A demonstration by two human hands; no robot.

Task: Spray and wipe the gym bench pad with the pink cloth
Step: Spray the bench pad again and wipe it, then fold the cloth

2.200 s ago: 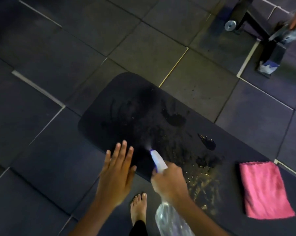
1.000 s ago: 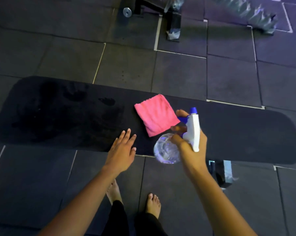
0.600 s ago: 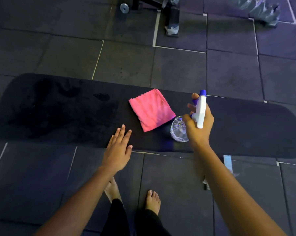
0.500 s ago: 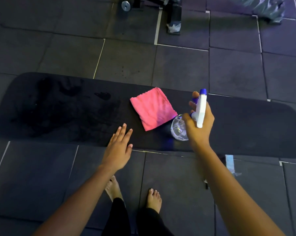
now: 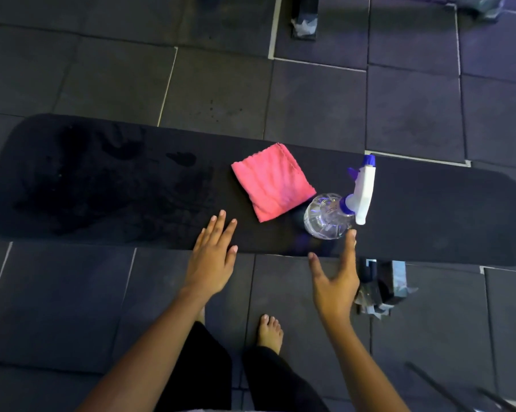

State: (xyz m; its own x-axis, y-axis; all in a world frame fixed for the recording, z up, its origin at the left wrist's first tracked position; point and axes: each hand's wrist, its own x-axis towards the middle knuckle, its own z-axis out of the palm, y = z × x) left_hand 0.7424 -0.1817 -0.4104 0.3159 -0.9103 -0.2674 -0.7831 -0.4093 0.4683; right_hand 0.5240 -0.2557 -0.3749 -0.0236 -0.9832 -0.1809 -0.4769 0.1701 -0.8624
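The long black bench pad (image 5: 429, 215) runs across the view, with wet dark patches on its left part. A folded pink cloth (image 5: 273, 185) lies on the pad near the middle. Right of it, a clear spray bottle (image 5: 329, 217) with a white and blue trigger head stands on the pad. My right hand (image 5: 335, 278) hovers just below the bottle, fingers spread, holding nothing. My left hand (image 5: 213, 254) is flat and open over the pad's near edge, left of the cloth.
Dark rubber floor tiles surround the bench. The bench's metal foot (image 5: 381, 285) shows under the pad at the right. Another frame leg (image 5: 304, 19) stands at the top. My bare feet (image 5: 270, 333) are on the floor below the pad.
My right hand has set the spray bottle down on the pad right of the cloth, let go and drawn back. My left hand stayed at the pad's near edge.
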